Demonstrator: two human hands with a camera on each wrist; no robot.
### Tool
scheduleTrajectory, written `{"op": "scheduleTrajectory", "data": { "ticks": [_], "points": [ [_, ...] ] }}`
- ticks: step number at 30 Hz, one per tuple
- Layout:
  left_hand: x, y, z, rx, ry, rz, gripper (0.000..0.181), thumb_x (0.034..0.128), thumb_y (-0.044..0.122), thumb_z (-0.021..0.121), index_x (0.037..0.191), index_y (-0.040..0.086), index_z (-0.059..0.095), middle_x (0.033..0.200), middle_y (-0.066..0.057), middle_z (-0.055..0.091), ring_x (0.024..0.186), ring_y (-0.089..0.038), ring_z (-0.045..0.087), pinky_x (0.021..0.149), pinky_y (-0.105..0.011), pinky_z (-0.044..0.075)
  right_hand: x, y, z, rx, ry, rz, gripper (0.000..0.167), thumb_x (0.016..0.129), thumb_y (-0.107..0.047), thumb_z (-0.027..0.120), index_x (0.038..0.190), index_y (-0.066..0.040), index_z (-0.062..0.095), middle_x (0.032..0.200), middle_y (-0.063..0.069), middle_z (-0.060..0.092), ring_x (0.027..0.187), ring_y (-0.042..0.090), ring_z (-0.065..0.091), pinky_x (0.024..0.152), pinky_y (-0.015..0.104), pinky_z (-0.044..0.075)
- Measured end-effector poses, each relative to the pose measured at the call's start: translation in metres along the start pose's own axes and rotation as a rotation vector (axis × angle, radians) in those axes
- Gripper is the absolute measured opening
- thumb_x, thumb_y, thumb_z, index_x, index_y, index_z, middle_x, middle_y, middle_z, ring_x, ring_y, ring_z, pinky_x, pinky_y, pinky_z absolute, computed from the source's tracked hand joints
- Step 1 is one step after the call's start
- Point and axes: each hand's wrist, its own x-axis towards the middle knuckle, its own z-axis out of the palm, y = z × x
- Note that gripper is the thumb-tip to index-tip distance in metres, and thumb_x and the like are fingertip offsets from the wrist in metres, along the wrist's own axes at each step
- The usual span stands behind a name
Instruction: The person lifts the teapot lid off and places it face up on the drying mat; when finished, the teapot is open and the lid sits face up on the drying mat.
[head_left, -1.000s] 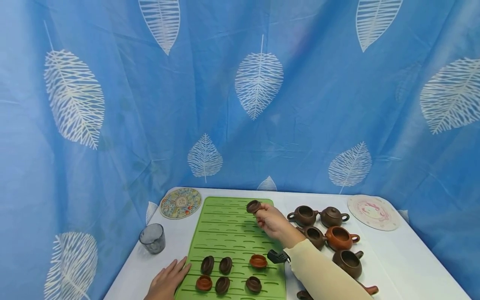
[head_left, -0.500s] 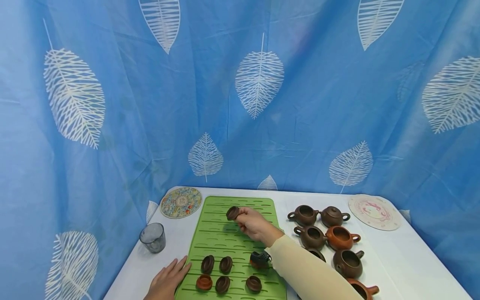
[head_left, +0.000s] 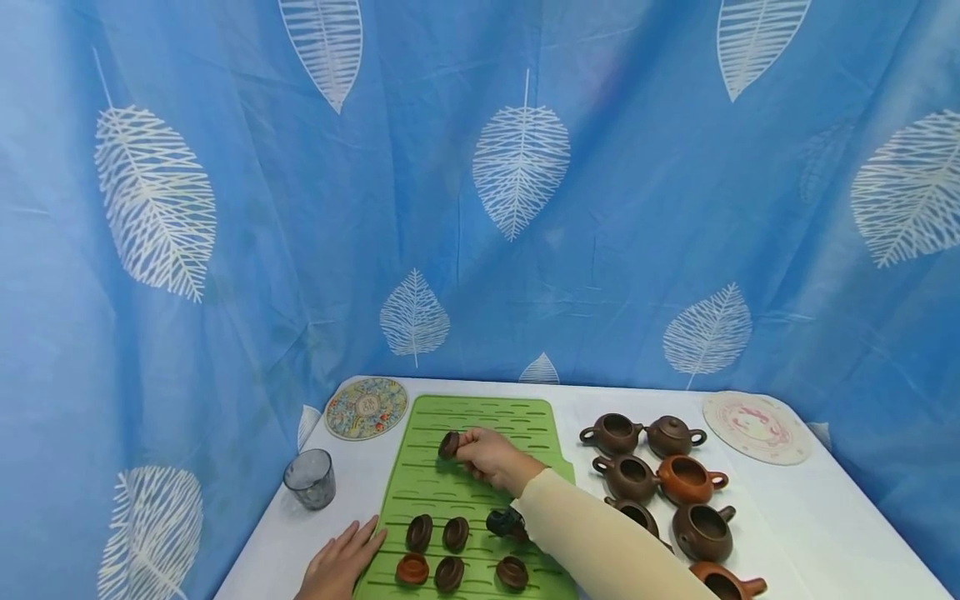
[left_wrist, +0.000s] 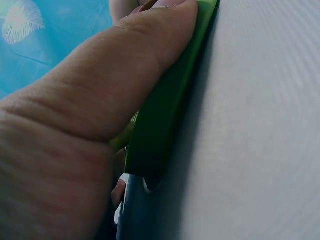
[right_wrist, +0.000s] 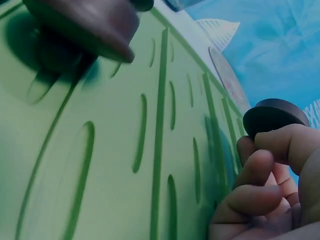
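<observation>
My right hand (head_left: 491,458) pinches a dark brown teapot lid (head_left: 448,445) between thumb and fingers, over the middle of the green mat (head_left: 420,487). Seen from the right wrist, the held lid (right_wrist: 275,116) is raised off the ribbed surface. On the left edge of the mat lies my left hand (head_left: 343,562), its fingers straight; its thumb (left_wrist: 125,60) presses along the green edge (left_wrist: 160,115) in the left wrist view. Several other lids sit on the near part of the mat, among them a red-brown lid (head_left: 412,569) and a dark lid (head_left: 512,573).
Lidless teapots (head_left: 687,479) stand in a group right of the mat; one teapot (head_left: 672,436) at the back wears its lid. A grey glass (head_left: 310,479) and a patterned round coaster (head_left: 366,408) are on the left. A pale round coaster (head_left: 757,427) lies far right.
The right hand has carried the dark lid leftward and a little nearer over the mat. Its wrist now hides the red-brown lid on the mat's right. The left hand has stayed put.
</observation>
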Motion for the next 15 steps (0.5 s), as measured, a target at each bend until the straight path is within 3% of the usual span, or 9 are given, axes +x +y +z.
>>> {"op": "scheduleTrajectory", "data": {
  "ticks": [8,15],
  "points": [
    [-0.002,0.0,-0.001,0.034,-0.018,-0.051,0.103,0.0889,0.072,0.069,0.158,0.0,0.043,0.166,-0.027,0.033,0.148,-0.06,0.029,0.125,-0.084,0.023,0.002,0.002,0.008,-0.048,0.035,0.023,0.008,0.101,-0.007,0.068,0.109,-0.007,0.066,0.087,0.006,0.063,0.062,0.013,0.051,0.044,0.021,0.036],
    [0.001,0.0,-0.002,0.024,-0.011,-0.015,0.105,0.087,0.071,0.072,0.157,-0.002,0.043,0.166,-0.029,0.032,0.148,-0.062,0.028,0.124,-0.085,0.024,0.003,-0.005,0.013,-0.15,0.055,-0.027,0.007,0.1,-0.001,0.067,0.105,-0.007,0.065,0.097,0.008,0.066,0.065,0.015,0.054,0.047,0.022,0.039]
  ]
}}
